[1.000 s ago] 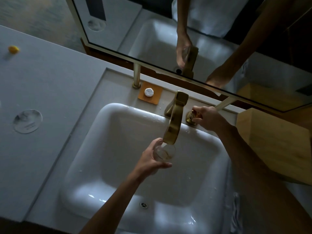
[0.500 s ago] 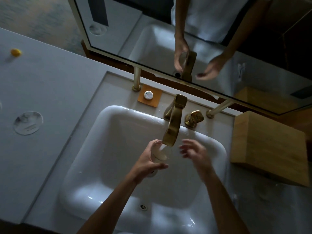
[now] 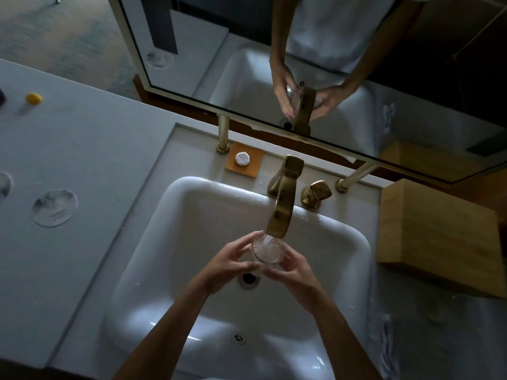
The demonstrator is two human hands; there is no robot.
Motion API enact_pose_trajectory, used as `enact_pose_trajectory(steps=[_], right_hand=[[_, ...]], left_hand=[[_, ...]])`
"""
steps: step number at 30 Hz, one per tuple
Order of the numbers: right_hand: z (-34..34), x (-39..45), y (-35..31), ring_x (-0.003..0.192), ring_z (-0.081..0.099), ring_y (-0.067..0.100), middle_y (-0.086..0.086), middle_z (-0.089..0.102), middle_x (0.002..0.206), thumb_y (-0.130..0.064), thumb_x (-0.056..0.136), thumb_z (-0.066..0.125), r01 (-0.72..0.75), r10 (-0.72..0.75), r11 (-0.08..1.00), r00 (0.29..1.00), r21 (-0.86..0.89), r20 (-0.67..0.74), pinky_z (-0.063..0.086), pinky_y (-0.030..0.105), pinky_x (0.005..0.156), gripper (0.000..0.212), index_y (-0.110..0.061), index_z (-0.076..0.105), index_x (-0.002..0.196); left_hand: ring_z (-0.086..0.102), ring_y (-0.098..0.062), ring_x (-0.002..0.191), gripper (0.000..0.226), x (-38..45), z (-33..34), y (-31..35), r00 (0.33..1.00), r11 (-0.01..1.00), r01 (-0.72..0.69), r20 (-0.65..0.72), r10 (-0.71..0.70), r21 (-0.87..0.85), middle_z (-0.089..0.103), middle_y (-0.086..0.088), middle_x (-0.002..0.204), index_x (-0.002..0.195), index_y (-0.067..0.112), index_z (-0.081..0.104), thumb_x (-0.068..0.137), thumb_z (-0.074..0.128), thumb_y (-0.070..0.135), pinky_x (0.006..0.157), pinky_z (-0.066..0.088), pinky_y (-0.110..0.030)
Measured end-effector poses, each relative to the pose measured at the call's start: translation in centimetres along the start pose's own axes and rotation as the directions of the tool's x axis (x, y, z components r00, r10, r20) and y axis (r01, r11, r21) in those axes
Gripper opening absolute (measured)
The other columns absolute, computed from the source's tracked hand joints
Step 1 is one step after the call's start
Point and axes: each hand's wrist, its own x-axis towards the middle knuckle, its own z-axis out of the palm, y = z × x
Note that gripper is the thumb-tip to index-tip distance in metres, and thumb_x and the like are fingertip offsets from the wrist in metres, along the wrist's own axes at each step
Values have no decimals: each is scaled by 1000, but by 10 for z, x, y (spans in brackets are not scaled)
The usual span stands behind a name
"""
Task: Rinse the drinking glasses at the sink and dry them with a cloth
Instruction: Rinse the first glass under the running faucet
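A clear drinking glass (image 3: 267,249) is held upright under the brass faucet (image 3: 282,207), and water streams into it. My left hand (image 3: 233,263) grips its left side and my right hand (image 3: 295,270) cups its right side and base. Both hands hover over the white sink (image 3: 192,215), just above the drain (image 3: 248,278). A second glass (image 3: 54,207) stands on the grey counter at the left, seen from above. A pale cloth (image 3: 389,349) lies at the sink's right edge, partly hidden by my right forearm.
A brass tap handle (image 3: 315,193) sits right of the faucet. A wooden box (image 3: 439,237) stands on the counter at the right. An orange pad with a small white round item (image 3: 242,159) lies behind the sink. A mirror (image 3: 274,50) hangs behind. A yellow object (image 3: 33,98) lies far left.
My right hand left the tap handle, came down over the sink and took hold of the glass beside my left hand. Water now runs into the glass.
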Motion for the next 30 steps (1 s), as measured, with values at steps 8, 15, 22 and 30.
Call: enact_pose_trajectory(steps=[8, 15, 22, 30], right_hand=[[3, 18, -7, 117, 63, 25, 9, 67, 125, -4, 66, 88, 11, -11, 999, 1000, -36, -7, 53, 30, 92, 72, -15, 59, 130], [2, 18, -1, 111, 65, 28, 15, 68, 121, 0, 65, 86, -5, 5, 1000, 1000, 18, 1, 54, 34, 88, 70, -12, 60, 129], [-6, 20, 1, 104, 66, 31, 21, 69, 116, 13, 62, 82, -25, 25, 1000, 1000, 1, -4, 56, 42, 87, 68, -13, 66, 122], [-11, 23, -6, 109, 66, 24, 13, 71, 118, 10, 63, 82, -20, 21, 999, 1000, -29, 21, 56, 35, 87, 68, -15, 65, 124]], left_hand=[[55, -17, 134, 75, 5, -14, -1, 990, 999, -49, -131, 51, 18, 63, 1, 140, 140, 16, 56, 73, 82, -2, 106, 50, -33], [61, -20, 128, 73, 9, -13, -8, 988, 997, -60, -146, 53, -41, 66, -2, 136, 134, 18, 64, 70, 78, -15, 97, 55, -33], [63, -20, 124, 74, 7, -7, -14, 984, 996, -66, -169, 54, -64, 68, -3, 133, 134, 15, 63, 67, 84, -10, 98, 54, -31], [65, -20, 121, 71, 15, -7, -14, 981, 997, -66, -184, 58, -40, 70, -4, 130, 134, 8, 62, 69, 82, -12, 102, 53, -34]])
